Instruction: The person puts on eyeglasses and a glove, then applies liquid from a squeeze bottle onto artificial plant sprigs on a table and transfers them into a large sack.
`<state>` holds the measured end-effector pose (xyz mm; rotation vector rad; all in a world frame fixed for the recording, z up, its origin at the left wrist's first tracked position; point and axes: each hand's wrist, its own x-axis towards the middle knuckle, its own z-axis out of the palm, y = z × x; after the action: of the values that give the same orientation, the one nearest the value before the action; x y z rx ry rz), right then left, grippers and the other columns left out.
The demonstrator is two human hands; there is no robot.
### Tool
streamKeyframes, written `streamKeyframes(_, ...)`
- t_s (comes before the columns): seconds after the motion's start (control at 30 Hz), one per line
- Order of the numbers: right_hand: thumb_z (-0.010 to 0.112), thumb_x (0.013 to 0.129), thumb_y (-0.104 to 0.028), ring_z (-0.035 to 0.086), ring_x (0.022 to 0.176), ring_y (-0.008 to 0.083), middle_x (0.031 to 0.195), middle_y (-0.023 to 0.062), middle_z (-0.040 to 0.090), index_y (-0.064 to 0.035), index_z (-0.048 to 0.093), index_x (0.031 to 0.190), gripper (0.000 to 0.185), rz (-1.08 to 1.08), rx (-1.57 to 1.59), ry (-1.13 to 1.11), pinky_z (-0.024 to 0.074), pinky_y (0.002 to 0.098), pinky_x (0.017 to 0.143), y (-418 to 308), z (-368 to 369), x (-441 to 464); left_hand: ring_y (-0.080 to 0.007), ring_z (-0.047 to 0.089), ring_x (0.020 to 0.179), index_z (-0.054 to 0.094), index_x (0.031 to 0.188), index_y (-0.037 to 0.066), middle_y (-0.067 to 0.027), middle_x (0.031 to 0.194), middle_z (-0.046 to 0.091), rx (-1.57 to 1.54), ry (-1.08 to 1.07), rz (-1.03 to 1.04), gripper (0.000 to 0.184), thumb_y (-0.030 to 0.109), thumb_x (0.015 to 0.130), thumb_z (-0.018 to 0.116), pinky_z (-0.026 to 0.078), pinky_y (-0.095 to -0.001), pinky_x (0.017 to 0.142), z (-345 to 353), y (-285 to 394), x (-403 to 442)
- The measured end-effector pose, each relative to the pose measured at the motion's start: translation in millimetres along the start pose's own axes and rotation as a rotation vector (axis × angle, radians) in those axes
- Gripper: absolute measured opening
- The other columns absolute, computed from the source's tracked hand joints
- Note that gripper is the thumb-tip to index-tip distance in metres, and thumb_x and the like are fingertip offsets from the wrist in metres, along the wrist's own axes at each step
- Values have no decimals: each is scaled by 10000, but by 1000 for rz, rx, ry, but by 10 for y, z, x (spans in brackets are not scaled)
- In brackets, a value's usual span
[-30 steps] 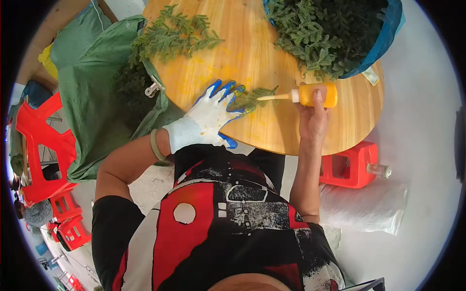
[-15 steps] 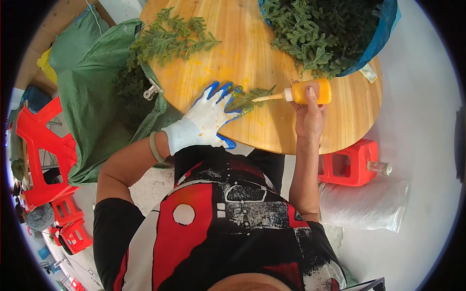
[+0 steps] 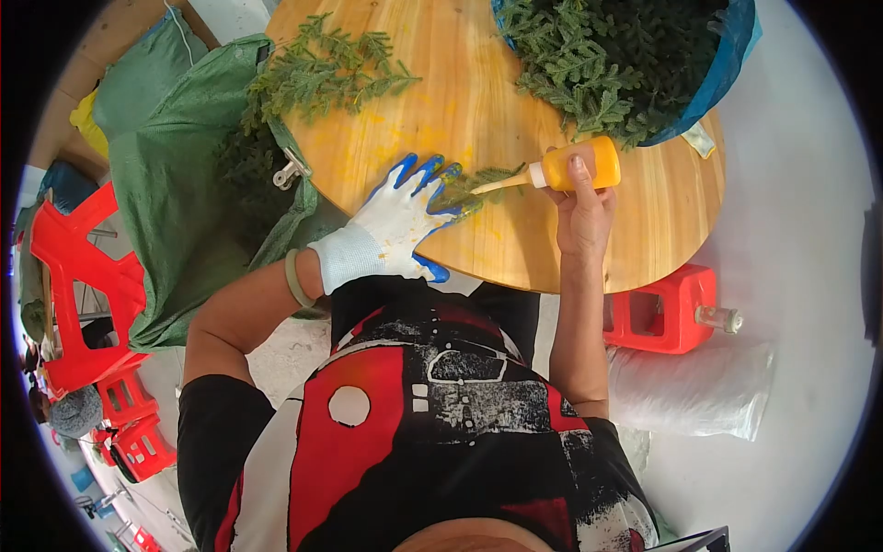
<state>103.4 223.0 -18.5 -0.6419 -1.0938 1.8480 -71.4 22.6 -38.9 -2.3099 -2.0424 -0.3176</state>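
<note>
My left hand, in a white and blue work glove, lies with fingers spread on the wooden table near its front edge. Its fingertips rest on a small green fir sprig. Bare, my right hand is wrapped round a yellow squeeze bottle with a long pale nozzle. The bottle is tilted, and its nozzle tip is at the sprig, close to the gloved fingers. Whether the tip touches the needles I cannot tell.
Yellow smears mark the round wooden table. A blue bag full of fir branches stands at its back right. Loose fir branches lie at the back left. A green sack hangs from a metal clip. Below is a red stool.
My right hand has tipped the bottle's base up and moved it slightly left, so the nozzle tip sits a little closer to the gloved fingers. The left hand has hardly moved.
</note>
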Motion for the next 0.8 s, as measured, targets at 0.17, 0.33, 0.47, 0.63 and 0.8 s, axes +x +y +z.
streamKeyframes(0.17,748,865,-147,660,810,198,957,112,648,16,604,1103,323,-13,-19,37,589,319,709,-10,-12,18,-425,307,1384,554,1360,156,-229,1451,401,-25,3,4,880,699,670,619,167,-583,1157,-48,5,2)
streamKeyframes(0.33,724,881,-148,672,846,243,973,140,647,23,583,1127,331,-31,-63,48,592,348,736,-51,-80,55,-422,301,1388,579,1340,153,-235,1445,407,-5,-15,0,840,685,691,620,156,-580,1161,-53,13,10)
streamKeyframes(0.47,716,885,-147,677,856,253,981,149,648,26,576,1138,336,-43,-90,57,592,358,747,-60,-120,87,-423,300,1388,586,1335,154,-236,1439,416,2,-30,1,832,688,698,612,149,-580,1164,-53,13,14)
streamKeyframes(0.63,717,882,-145,678,845,246,978,147,649,27,581,1139,338,-71,-118,70,593,353,746,-136,-107,118,-424,297,1389,596,1325,155,-238,1428,428,-2,-36,0,824,693,701,609,140,-581,1167,-42,8,26)
streamKeyframes(0.8,718,879,-149,681,828,244,967,145,650,30,588,1132,336,-105,-184,73,594,341,735,-255,-33,139,-428,290,1393,592,1330,158,-241,1426,431,11,-43,-8,826,693,701,610,133,-582,1168,-74,22,18)
